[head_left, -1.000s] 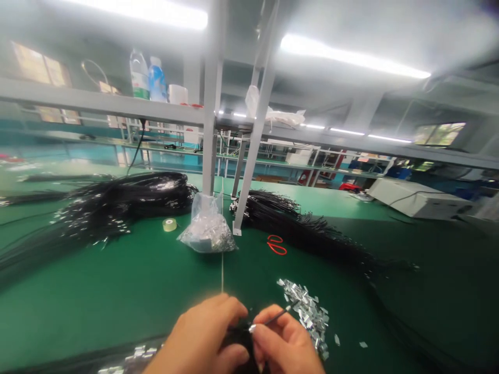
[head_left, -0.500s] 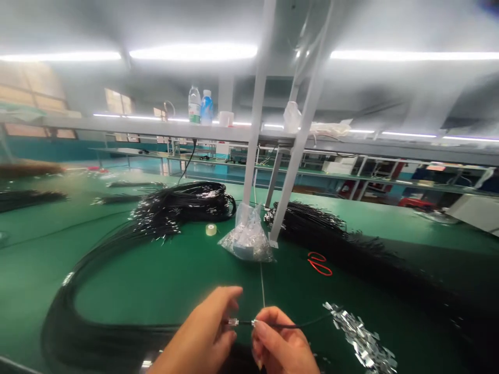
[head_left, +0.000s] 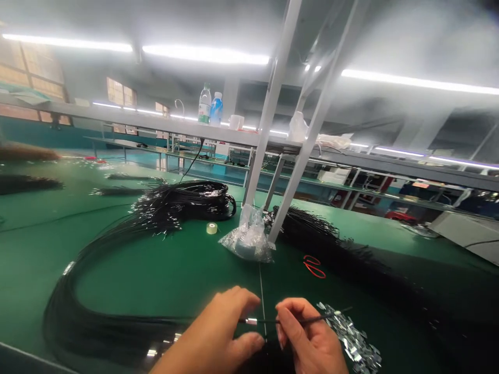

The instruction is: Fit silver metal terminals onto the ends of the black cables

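A thin black cable [head_left: 266,321] runs across between my two hands. A shiny metal sleeve [head_left: 251,321] sits on it close to my left hand [head_left: 228,332], whose thumb and forefinger are apart around the cable. My right hand [head_left: 310,335] is closed, its thumb and fingertips pinching the cable, which continues out past its right side. Right of that hand lies a pile of small shiny metal pieces [head_left: 353,337]. Behind and below my left hand, a thick bundle of black cables [head_left: 113,332] curves along the green table.
A clear plastic bag [head_left: 249,241] of small parts rests against the white shelf posts [head_left: 286,202]. Nearby are a tape roll [head_left: 211,228] and a red loop [head_left: 314,266]. More black cables [head_left: 206,197] lie coiled behind, others [head_left: 331,244] at right. Bottles [head_left: 205,104] stand on the shelf.
My right hand has slid rightward along the cable, widening the gap between my hands. My left hand has shifted slightly right, and the view has tilted.
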A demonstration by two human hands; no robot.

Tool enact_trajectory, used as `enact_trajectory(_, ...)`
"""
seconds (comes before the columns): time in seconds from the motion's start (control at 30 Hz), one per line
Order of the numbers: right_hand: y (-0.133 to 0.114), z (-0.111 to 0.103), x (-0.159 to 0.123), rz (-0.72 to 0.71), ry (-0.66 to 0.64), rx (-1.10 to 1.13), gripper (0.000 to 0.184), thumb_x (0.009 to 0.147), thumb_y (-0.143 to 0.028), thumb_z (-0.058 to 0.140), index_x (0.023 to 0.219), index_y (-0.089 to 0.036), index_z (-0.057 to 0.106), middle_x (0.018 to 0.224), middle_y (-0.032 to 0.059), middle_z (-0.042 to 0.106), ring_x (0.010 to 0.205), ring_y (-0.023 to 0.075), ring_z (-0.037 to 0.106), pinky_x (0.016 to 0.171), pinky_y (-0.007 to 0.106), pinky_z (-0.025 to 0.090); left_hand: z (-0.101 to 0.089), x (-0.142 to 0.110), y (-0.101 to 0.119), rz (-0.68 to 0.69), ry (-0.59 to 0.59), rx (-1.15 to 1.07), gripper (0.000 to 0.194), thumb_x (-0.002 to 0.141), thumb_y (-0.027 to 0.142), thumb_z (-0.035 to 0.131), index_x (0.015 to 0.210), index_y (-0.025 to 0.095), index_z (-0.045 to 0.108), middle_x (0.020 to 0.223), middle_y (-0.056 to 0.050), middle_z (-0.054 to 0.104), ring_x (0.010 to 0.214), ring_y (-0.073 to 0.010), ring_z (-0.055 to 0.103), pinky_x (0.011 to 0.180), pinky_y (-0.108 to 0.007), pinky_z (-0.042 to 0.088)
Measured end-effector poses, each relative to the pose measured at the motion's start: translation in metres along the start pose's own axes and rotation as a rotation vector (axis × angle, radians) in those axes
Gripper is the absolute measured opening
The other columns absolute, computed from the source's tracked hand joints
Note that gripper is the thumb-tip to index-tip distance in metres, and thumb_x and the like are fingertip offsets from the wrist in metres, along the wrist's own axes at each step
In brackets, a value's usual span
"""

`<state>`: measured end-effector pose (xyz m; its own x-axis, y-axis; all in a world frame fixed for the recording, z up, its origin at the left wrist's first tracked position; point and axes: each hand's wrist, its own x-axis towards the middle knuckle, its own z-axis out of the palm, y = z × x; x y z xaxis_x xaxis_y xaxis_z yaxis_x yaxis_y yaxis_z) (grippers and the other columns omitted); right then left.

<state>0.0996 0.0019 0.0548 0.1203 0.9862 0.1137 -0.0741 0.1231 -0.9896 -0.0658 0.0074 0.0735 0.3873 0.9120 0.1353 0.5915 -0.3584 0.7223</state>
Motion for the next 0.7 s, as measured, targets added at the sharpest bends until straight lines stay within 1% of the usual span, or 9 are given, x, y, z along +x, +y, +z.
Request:
enact_trajectory(0.07, -0.005, -0.006, 0.001, -0.027, -0.017, -0.056, 0.031, 0.071, -0.047, 0.070, 0.071, -0.018, 0.061, 0.052, -0.0036, 0.053, 0.050, 0.0099, 0.047, 0.050, 0.021, 0.038, -0.004, 0.007, 0.007, 0.068, -0.025, 0.053, 0.014, 0.083, 0.026, 0.059, 0.095, 0.028, 0.065, 0.093, 0.005, 0.065, 0.088, -0.0131, 0.059, 0.078, -0.022, 0.043)
enact_trajectory(0.13, -0.010, -0.008, 0.004, -0.040, -0.035, -0.111, 0.027, 0.072, -0.043, 0.070, 0.072, -0.018, 0.061, 0.053, -0.0037, 0.054, 0.052, 0.0102, 0.049, 0.053, 0.022, 0.039, -0.006, 0.014, 0.009, 0.084, -0.044, 0.153, 0.012, 0.086, 0.030, 0.057, 0.085, 0.028, 0.068, 0.085, 0.006, 0.065, 0.082, -0.0128, 0.059, 0.076, -0.023, 0.042)
enact_trajectory(0.27, -0.008, -0.009, 0.016, -0.049, -0.030, -0.164, 0.022, 0.073, -0.037, 0.070, 0.073, -0.018, 0.060, 0.057, -0.0051, 0.054, 0.052, 0.0089, 0.048, 0.053, 0.021, 0.039, -0.010, 0.018, -0.003, 0.009, -0.096, 0.357, 0.016, 0.083, 0.027, 0.058, 0.074, 0.024, 0.070, 0.083, 0.000, 0.067, 0.085, -0.0213, 0.060, 0.080, -0.036, 0.039)
enact_trajectory(0.4, 0.010, -0.019, 0.027, 0.053, -0.021, -0.120, 0.022, 0.072, -0.036, 0.070, 0.074, -0.017, 0.058, 0.055, -0.0057, 0.052, 0.052, 0.0087, 0.048, 0.052, 0.021, 0.039, -0.015, 0.004, -0.026, -0.138, -0.170, 0.547, 0.015, 0.074, 0.015, 0.061, 0.062, 0.020, 0.068, 0.077, -0.007, 0.069, 0.085, -0.0295, 0.062, 0.075, -0.040, 0.042)
enact_trajectory(0.47, 0.019, -0.032, 0.030, 0.125, -0.005, -0.116, 0.025, 0.071, -0.037, 0.070, 0.079, -0.016, 0.058, 0.055, -0.0045, 0.053, 0.050, 0.0100, 0.048, 0.048, 0.022, 0.039, -0.018, -0.004, -0.034, -0.192, -0.170, 0.588, 0.011, 0.073, 0.015, 0.061, 0.070, 0.021, 0.071, 0.082, -0.009, 0.069, 0.089, -0.0311, 0.062, 0.076, -0.040, 0.044)
enact_trajectory(0.5, 0.024, -0.040, 0.032, 0.153, 0.023, -0.120, 0.028, 0.071, -0.038, 0.069, 0.084, -0.015, 0.057, 0.057, -0.0039, 0.054, 0.048, 0.0104, 0.048, 0.044, 0.022, 0.037, -0.020, -0.007, -0.037, -0.207, -0.158, 0.591, 0.012, 0.074, 0.018, 0.061, 0.079, 0.021, 0.072, 0.087, -0.009, 0.070, 0.092, -0.0309, 0.061, 0.078, -0.040, 0.045)
enact_trajectory(0.6, 0.030, -0.074, 0.033, 0.189, 0.184, -0.159, 0.041, 0.073, -0.041, 0.066, 0.101, -0.016, 0.052, 0.064, -0.0040, 0.054, 0.045, 0.0094, 0.045, 0.037, 0.019, 0.029, -0.016, -0.008, -0.038, -0.199, -0.112, 0.557, 0.035, 0.078, 0.028, 0.060, 0.113, 0.021, 0.063, 0.111, -0.009, 0.065, 0.107, -0.0274, 0.055, 0.088, -0.038, 0.044)
enact_trajectory(0.67, 0.030, -0.095, 0.029, 0.172, 0.287, -0.188, 0.043, 0.072, -0.040, 0.066, 0.106, -0.019, 0.051, 0.067, -0.0052, 0.052, 0.046, 0.0082, 0.043, 0.038, 0.019, 0.030, -0.004, -0.004, -0.037, -0.156, -0.117, 0.522, 0.054, 0.076, 0.036, 0.065, 0.126, 0.020, 0.054, 0.125, -0.008, 0.058, 0.117, -0.0252, 0.049, 0.096, -0.035, 0.040)
enact_trajectory(0.7, 0.028, -0.103, 0.025, 0.163, 0.304, -0.199, 0.042, 0.072, -0.040, 0.067, 0.106, -0.019, 0.052, 0.067, -0.0057, 0.052, 0.047, 0.0081, 0.043, 0.040, 0.019, 0.032, 0.005, -0.001, -0.037, -0.127, -0.135, 0.505, 0.064, 0.072, 0.041, 0.069, 0.129, 0.020, 0.050, 0.129, -0.008, 0.055, 0.120, -0.0249, 0.046, 0.099, -0.034, 0.038)
